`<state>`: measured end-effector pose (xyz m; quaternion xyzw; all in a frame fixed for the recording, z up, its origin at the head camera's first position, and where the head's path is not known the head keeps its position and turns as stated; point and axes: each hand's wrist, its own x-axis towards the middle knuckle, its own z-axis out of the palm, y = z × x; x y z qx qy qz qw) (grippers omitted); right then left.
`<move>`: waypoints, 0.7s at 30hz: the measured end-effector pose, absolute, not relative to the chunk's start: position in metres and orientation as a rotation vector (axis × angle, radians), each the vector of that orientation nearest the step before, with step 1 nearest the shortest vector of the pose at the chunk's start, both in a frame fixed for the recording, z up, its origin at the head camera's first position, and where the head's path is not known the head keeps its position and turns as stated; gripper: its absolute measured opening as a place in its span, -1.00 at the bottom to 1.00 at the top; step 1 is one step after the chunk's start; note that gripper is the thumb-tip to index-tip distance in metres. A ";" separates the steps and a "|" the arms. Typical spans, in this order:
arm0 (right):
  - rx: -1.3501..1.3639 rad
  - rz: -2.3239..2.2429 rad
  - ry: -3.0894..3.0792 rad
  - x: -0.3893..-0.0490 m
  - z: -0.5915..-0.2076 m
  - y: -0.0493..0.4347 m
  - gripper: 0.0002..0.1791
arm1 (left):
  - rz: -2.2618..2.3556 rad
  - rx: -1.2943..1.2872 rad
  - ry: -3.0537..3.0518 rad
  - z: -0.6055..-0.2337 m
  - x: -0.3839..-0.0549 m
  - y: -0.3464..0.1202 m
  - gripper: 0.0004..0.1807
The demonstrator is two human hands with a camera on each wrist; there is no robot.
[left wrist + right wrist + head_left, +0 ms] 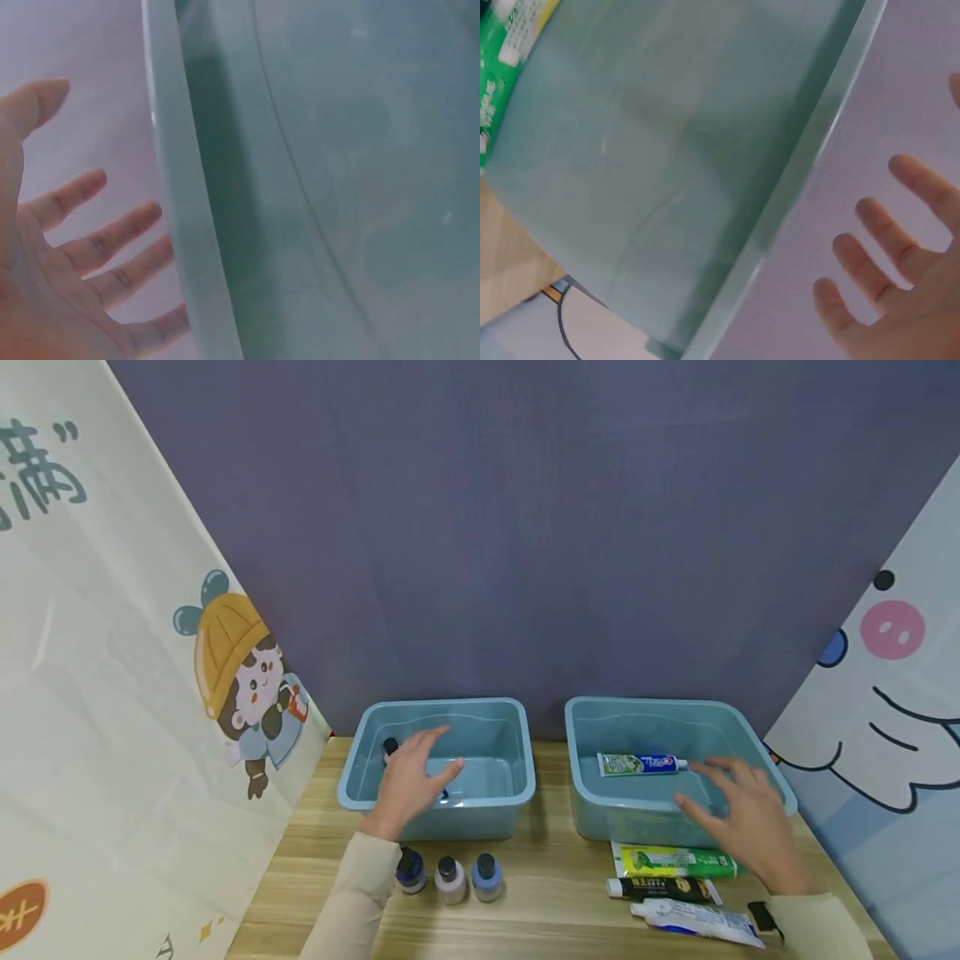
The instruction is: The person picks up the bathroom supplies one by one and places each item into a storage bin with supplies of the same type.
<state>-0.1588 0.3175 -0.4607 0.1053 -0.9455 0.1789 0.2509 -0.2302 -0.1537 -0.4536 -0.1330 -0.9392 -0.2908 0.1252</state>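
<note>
My left hand (pixel 411 781) is over the left blue bin (pixel 480 818), its fingers spread and holding nothing. Partly hidden behind that hand is a small black-capped bottle (pixel 390 747) inside the bin; a dark blue bit of another item shows below the thumb. The right hand (pixel 750 822) hovers over the right blue bin (pixel 600 814) with fingers apart and nothing held. Near its fingertips, a green, white and blue toothpaste tube (pixel 637 765) lies in this bin. In both wrist views the fingers stand spread beside a bin's rim (pixel 176 180).
In front of the left bin stand a dark blue bottle (pixel 410 871), a pinkish bottle (pixel 451 882) and a light blue bottle (pixel 487 878), all black-capped. Before the right bin lie a yellow-green tube (pixel 675 862), a black tube (pixel 663 890) and a white tube (pixel 697 920).
</note>
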 end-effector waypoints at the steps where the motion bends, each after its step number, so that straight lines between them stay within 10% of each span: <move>1: 0.294 0.496 -2.568 -0.157 -0.462 0.317 -0.44 | -0.883 -0.389 -2.732 -0.454 -0.229 -0.151 -0.33; 21: 0.200 0.597 -2.473 -0.118 -0.514 0.312 -0.65 | -1.320 -0.428 -2.424 -0.460 -0.207 -0.102 -0.76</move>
